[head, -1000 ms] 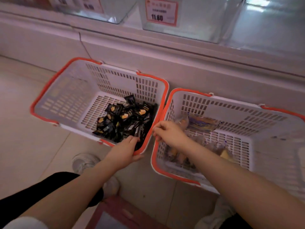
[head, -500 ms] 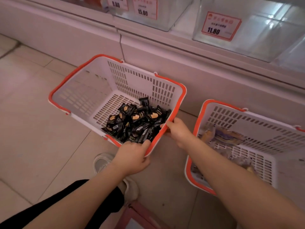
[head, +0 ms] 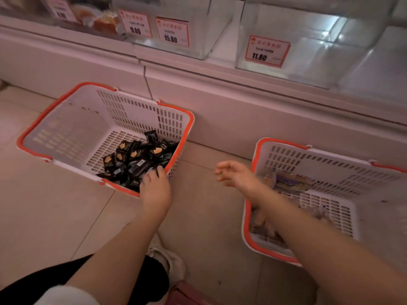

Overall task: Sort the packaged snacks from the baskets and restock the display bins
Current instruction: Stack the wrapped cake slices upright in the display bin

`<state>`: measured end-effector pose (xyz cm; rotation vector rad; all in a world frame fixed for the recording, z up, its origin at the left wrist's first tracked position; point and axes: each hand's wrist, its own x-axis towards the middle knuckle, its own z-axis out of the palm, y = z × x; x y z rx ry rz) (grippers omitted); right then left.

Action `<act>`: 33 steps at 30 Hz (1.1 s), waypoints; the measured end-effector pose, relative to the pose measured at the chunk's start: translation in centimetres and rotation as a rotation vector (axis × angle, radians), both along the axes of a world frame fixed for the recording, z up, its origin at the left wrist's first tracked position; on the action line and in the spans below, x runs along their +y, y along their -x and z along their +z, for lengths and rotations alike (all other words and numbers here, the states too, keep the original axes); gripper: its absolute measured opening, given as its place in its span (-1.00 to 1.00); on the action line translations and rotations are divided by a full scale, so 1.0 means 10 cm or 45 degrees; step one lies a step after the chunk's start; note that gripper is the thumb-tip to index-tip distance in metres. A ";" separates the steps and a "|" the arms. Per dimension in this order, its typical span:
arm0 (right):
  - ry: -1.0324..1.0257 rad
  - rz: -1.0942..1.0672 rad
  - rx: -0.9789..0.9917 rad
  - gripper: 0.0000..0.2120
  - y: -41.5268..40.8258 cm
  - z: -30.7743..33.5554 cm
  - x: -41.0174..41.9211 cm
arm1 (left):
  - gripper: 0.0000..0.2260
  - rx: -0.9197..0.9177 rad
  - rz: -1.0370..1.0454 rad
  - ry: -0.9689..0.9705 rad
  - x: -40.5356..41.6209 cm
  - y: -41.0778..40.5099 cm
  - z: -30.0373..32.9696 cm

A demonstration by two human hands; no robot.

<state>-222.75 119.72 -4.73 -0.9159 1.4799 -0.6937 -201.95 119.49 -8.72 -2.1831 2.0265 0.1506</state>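
Observation:
A white basket with an orange rim [head: 66,95] sits on the floor at the left, holding several small black-and-gold snack packets [head: 136,157] in its near right corner. My left hand [head: 155,190] lies over that corner's rim, fingers curled down among the packets. A second white and orange basket [head: 284,142] at the right holds clear-wrapped snacks [head: 290,181]. My right hand [head: 235,175] hovers between the baskets, fingers loose, holding nothing. Clear display bins [head: 308,40] stand above on the counter.
Price tags read 9.80 [head: 135,23], 15.80 [head: 171,31] and 11.80 [head: 266,51] on the bin fronts. The white counter base [head: 242,111] runs behind both baskets. My shoe [head: 169,258] and a pink object [head: 189,293] are on the tiled floor near me.
The left basket has slid left, away from the right basket, leaving a gap of floor. My right hand let go of its rim and drew back into the gap.

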 end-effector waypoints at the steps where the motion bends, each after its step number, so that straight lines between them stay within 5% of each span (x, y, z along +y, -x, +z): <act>1: 0.025 -0.006 0.078 -0.72 0.20 0.00 0.18 | -0.59 0.009 -0.085 0.069 -0.01 0.19 0.07; 5: 0.112 -0.023 0.467 -0.79 1.02 -0.03 0.96 | -0.66 0.320 -0.700 -0.033 0.23 1.12 0.27; 10: 0.032 0.454 1.147 -0.74 1.90 -0.27 1.99 | -0.74 0.500 -1.338 -0.343 0.98 1.93 0.14; 14: -0.091 0.751 1.410 -0.53 2.27 -0.40 2.50 | -0.65 0.369 -1.370 -0.574 1.33 2.20 -0.06; 18: -0.076 0.799 1.581 -0.61 2.37 -0.49 2.51 | -0.70 0.215 -1.198 -0.606 1.42 2.27 -0.17; 29: -0.006 0.869 1.424 -0.69 2.07 -0.35 2.07 | -0.69 0.131 -1.147 -0.655 1.01 1.94 0.01; 33: 0.122 0.445 1.076 -0.66 2.15 0.16 1.58 | -0.54 0.195 -1.288 -0.592 0.62 2.21 0.41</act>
